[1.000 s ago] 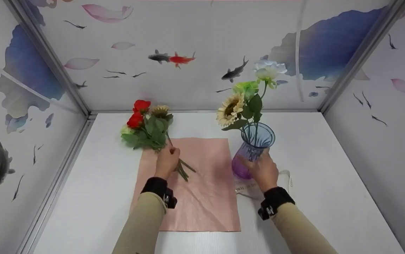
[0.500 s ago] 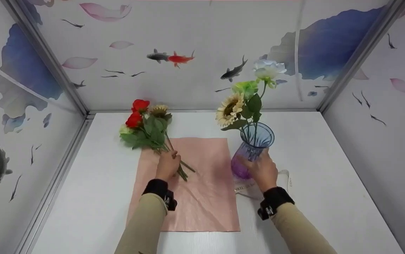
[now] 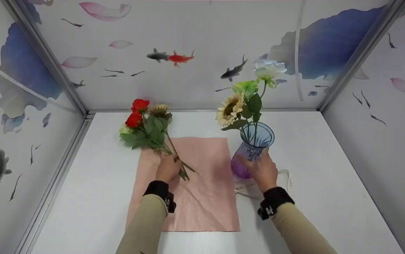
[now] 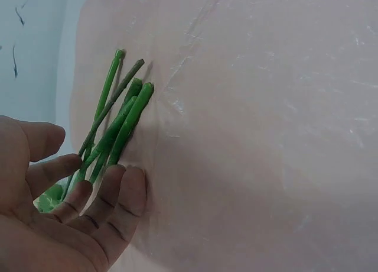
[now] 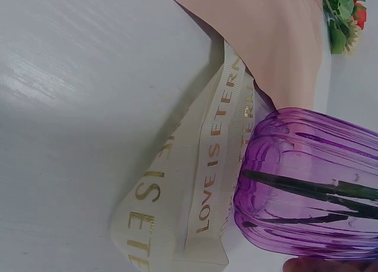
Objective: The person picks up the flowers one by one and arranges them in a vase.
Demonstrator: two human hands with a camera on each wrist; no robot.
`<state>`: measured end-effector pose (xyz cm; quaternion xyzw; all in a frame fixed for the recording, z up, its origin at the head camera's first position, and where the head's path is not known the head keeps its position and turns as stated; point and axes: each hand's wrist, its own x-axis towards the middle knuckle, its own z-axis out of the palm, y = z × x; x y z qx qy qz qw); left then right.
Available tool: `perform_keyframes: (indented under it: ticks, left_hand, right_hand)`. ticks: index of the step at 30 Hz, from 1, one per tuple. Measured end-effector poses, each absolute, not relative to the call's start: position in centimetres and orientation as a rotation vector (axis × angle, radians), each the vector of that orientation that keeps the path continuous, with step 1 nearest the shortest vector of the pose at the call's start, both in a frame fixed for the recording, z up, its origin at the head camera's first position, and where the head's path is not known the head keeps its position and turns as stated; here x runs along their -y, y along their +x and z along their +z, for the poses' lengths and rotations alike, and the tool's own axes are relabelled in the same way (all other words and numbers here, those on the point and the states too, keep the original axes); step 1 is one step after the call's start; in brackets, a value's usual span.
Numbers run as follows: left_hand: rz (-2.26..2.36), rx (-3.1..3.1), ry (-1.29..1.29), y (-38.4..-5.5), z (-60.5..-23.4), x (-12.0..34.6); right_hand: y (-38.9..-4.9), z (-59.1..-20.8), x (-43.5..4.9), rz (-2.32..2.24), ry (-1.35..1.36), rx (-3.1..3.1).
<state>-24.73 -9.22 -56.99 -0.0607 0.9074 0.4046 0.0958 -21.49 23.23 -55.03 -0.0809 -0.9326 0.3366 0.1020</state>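
Note:
On the left, a bouquet of artificial flowers (image 3: pixel 146 127) lies with its heads on the table and its green stems (image 4: pixel 121 124) across pink wrapping paper (image 3: pixel 202 197). My left hand (image 3: pixel 168 168) is at these stems; in the left wrist view its fingers are bent loosely, thumb apart, with the stem ends just beyond the fingertips. Whether the fingers touch the stems is hard to tell. My right hand (image 3: pixel 263 169) grips a blue-to-purple glass vase (image 3: pixel 239 165) by its side. The vase stands slightly tilted, holding a cream sunflower (image 3: pixel 230 110), a green bloom (image 3: pixel 246 88) and a white flower (image 3: pixel 268 69).
A cream ribbon (image 5: pixel 215 148) with gold lettering lies beneath and beside the vase, on the white table (image 3: pixel 315 183). Printed wall panels (image 3: pixel 195 28) enclose the table at the back and both sides.
My left hand has slid slightly down the stems towards me, and its hold looks looser. My right hand and the vase stay in place.

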Motion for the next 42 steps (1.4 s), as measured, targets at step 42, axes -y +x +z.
perform_keyframes:
  ticks: [42]
  left_hand:
    - [0.997, -2.780, -0.034, -24.6, -55.9, 7.3]
  right_hand:
    - [-21.5, -55.0, -23.2, 1.015, -0.234, 2.735]
